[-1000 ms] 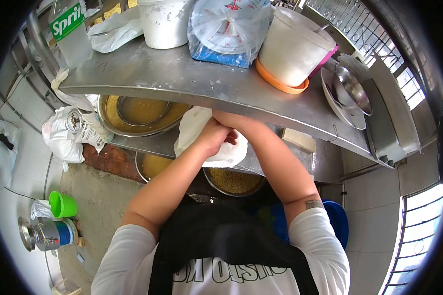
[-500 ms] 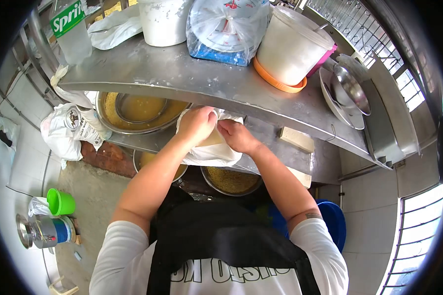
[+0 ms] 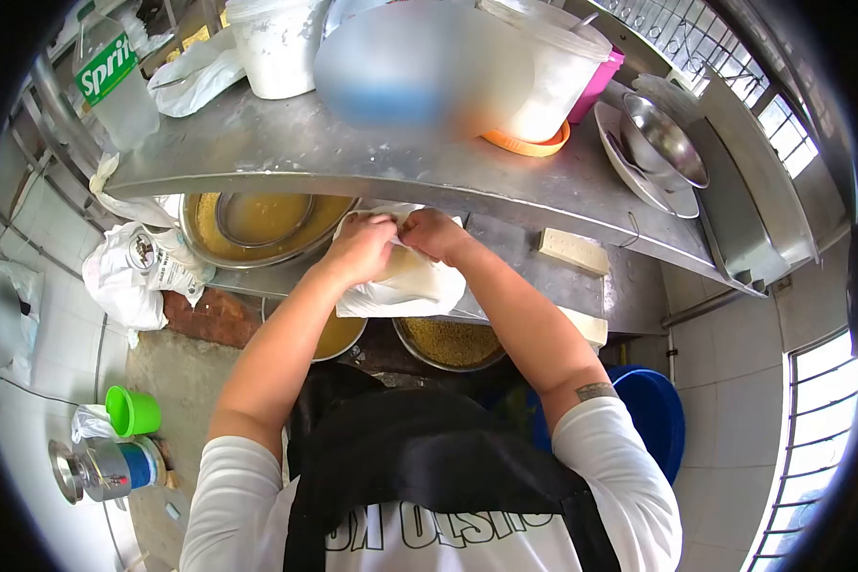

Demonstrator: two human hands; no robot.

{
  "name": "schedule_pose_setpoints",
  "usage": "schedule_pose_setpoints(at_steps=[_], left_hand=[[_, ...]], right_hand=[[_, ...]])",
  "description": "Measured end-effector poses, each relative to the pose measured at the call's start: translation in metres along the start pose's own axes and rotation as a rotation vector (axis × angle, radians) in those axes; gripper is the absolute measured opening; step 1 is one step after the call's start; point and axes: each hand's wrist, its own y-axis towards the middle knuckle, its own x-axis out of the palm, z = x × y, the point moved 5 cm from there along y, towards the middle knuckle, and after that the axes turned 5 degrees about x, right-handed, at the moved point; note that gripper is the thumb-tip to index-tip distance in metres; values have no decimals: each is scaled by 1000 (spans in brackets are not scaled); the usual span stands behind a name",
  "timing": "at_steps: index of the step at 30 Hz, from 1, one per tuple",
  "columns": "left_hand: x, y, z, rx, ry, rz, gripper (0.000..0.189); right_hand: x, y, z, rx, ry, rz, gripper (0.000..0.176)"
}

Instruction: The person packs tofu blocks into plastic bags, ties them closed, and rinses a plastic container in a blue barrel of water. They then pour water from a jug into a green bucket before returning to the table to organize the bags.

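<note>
A white cloth (image 3: 415, 297) lies bunched on the lower steel shelf, under the edge of the upper one. Something pale and tan shows in its middle, but I cannot make out what it is. My left hand (image 3: 364, 250) is closed on the far left part of the cloth, fingers curled over it. Close beside it, my right hand (image 3: 433, 234) pinches the cloth's gathered edge. The two hands nearly touch, and the fingertips are partly hidden.
Left of the cloth stands a wide pan (image 3: 257, 259) of yellowish liquid with a bowl in it. Below are a bowl of yellow grains (image 3: 453, 343) and a blue tub (image 3: 653, 419). The upper shelf (image 3: 353, 162) overhangs the hands. Pale blocks (image 3: 574, 251) sit to the right.
My left hand has turned, its fingers now folded over the cloth rather than raised in a fist. My right hand has shifted slightly up and left. The whole view has tilted a little.
</note>
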Motion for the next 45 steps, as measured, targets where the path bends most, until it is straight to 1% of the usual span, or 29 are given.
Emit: schedule_pose_setpoints(at_steps=[2,3,6,7,8,9,11,13,14,15,16,18,21,23,26,27,29,31,32,33,35,36,37,39,40,41,43,44,45], left_hand=[[12,-2,-20,-400,-228,-202,17],[17,-4,-23,-405,-231,-201,17],[21,-7,-20,-367,-183,-82,13],[4,-5,1,-259,9,112,15],[-11,-6,19,-147,199,305,17],[-15,-6,22,-141,198,306,17],[-11,-7,29,-22,208,174,24],[-9,-4,27,-45,183,88,23],[-12,-2,25,-98,154,-6,20],[-11,-1,23,-154,126,-98,19],[-12,-3,19,-160,127,-96,19],[-8,-12,11,-168,116,-240,21],[-6,-27,5,-196,138,-329,17],[-1,-32,8,-157,156,-317,17],[17,-35,26,-62,149,-277,18],[23,-31,34,-9,129,-250,18],[25,-14,52,-49,7,-200,17],[19,-9,49,-81,-116,-145,16],[17,-8,42,-111,-229,-140,15],[16,-5,35,-140,-345,-135,15],[14,0,12,-234,-415,-102,17],[14,3,2,-198,-445,-64,18],[16,7,-7,-159,-474,-25,19],[13,17,-15,-242,-457,-129,20],[13,20,-20,-270,-497,-125,21],[17,21,-23,-325,-585,-158,21],[21,20,-24,-346,-696,-196,19],[25,19,-27,-333,-699,-205,19],[27,18,-29,-272,-729,-138,16]], right_hand=[[-6,-11,-20,-315,-330,260,21],[-7,-13,-22,-313,-333,254,21],[-10,-15,-24,-313,-448,-166,21],[-17,-15,-24,-313,-447,-160,21],[-21,-14,-17,-177,-220,-267,22],[-21,-15,-10,-41,9,-372,23],[-18,-22,-15,-53,24,-358,24],[-21,-21,-17,-91,-84,-173,27],[-17,-29,-23,-91,-84,-174,27],[-19,-40,-33,-217,-357,63,23],[-20,-49,-45,-345,-628,301,20],[-19,-48,-43,-338,-727,298,20],[-15,-42,-32,-340,-872,300,23],[-8,-43,-30,-347,-922,291,25],[-9,-44,-42,-308,-958,406,19],[-14,-41,-44,-177,-708,306,17],[-8,-37,-35,-45,-465,192,17],[5,-36,-8,121,502,-17,17],[4,-43,-7,83,662,-9,9],[5,-45,-4,86,652,-10,9],[12,-49,3,-52,598,7,12],[13,-47,7,-113,468,61,17],[15,-51,4,-109,472,69,17],[18,-67,-12,-150,-38,265,23],[21,-76,-18,-263,-101,376,26],[24,-73,-15,-254,-99,390,26],[26,-71,-8,-316,-139,616,26],[28,-69,-3,-322,4,645,28],[28,-66,1,-315,6,657,28]])
